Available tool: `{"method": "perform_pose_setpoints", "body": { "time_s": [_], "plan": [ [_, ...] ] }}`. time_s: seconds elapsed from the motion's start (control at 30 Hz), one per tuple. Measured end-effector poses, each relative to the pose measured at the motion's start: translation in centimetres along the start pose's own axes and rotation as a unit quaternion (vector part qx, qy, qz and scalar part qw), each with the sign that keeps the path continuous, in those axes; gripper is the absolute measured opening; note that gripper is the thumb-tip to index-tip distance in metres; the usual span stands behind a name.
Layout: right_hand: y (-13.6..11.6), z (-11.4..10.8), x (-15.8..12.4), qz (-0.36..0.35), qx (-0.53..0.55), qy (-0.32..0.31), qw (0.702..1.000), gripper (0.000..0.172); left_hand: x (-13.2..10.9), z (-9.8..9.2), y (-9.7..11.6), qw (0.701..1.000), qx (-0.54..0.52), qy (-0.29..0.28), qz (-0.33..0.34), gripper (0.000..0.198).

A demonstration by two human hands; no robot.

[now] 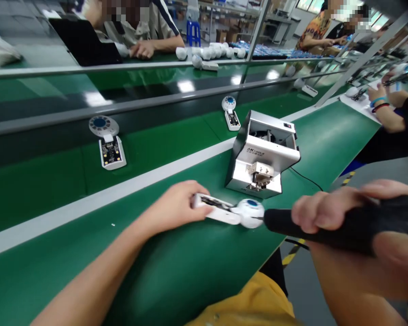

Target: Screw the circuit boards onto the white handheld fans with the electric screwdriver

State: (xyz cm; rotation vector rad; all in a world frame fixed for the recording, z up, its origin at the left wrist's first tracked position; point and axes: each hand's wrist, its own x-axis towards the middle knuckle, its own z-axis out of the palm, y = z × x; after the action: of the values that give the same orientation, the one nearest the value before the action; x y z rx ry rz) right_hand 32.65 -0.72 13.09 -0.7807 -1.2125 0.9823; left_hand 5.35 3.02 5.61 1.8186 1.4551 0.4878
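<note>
1. White round-headed electronic unit (249,213): it is lying on the green bench mat (177,276) between both hands, with its white body pointing toward the left hand and its dome toward the right. A dark circuit board (212,202) is showing on the body, uncovered. How far the fastening has progressed cannot be told.
2. Two matching units (107,140): they are riding on the green conveyor belt (149,140), beyond the left hand, their boards also showing.
3. Left hand (172,208): it is closing narrowly around the unit's body, with the fingers curling over the near end.
4. Screw feeder (261,154): this silver-and-white machine is standing on the mat, directly beyond the unit and between the hands.
5. Right hand (326,210): it is wrapping firmly around a black electric screwdriver (329,224), whose thin bit is reaching into the dome's right side.
6. Co-worker's hands (377,93): they are working at a separate white sheet, well beyond and to the right of the right hand.
</note>
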Motion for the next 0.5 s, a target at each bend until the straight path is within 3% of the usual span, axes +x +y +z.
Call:
{"method": "perform_pose_setpoints", "body": {
  "time_s": [0.1, 0.17, 0.27, 0.33, 0.4, 0.5],
  "plan": [
    [-0.5, -2.3, 0.0, 0.016, -0.013, 0.107, 0.994, 0.025, -1.7, -5.0, -4.4, 0.98, -0.097, 0.055, -0.162, 0.022],
    [0.2, -3.2, -0.2, 0.053, -0.01, 0.152, 0.987, 0.021, -2.1, -6.8, -7.0, 0.939, -0.224, 0.128, -0.227, 0.022],
    [1.6, -3.3, -0.3, 0.086, 0.008, 0.162, 0.983, 0.023, -0.3, -7.0, -8.4, 0.827, -0.407, 0.263, -0.284, 0.018],
    [2.3, -2.9, -0.3, 0.095, 0.023, 0.143, 0.985, 0.026, 2.1, -6.3, -7.7, 0.783, -0.455, 0.298, -0.301, 0.019],
    [2.8, -2.5, -0.3, 0.1, 0.038, 0.126, 0.986, 0.024, 5.0, -5.7, -6.6, 0.784, -0.445, 0.3, -0.313, 0.028],
    [3.0, -2.3, -0.3, 0.094, 0.044, 0.114, 0.988, 0.019, 8.6, -5.7, -5.8, 0.808, -0.388, 0.297, -0.33, 0.04]
  ]
}}
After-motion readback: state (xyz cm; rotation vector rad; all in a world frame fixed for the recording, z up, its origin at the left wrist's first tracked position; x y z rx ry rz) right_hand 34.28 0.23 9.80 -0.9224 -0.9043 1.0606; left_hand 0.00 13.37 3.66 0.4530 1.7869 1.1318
